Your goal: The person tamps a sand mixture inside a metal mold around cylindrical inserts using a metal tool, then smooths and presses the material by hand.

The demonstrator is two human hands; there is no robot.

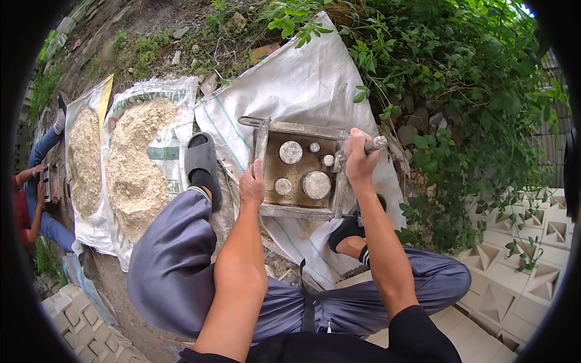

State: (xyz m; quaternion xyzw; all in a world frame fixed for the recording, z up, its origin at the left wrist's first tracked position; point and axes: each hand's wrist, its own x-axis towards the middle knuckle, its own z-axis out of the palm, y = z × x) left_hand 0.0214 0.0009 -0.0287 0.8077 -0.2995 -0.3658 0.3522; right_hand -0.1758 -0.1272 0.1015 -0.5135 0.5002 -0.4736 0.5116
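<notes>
A grey, worn square mould sits in front of me on a white woven sack. Inside its frame are a sandy floor and several round, dusty discs of different sizes, the largest disc at the near right. My left hand is closed round the left side of the frame. On the far right side, my right hand is wrapped round the mould's edge, beside a thick rounded handle end. A metal loop sticks out at the far left corner.
Two opened sacks of pale, sandy powder lie to the left. Leafy plants crowd the right side. Pale blocks with sunken triangular shapes are stacked at the near right. Another person works at the far left edge.
</notes>
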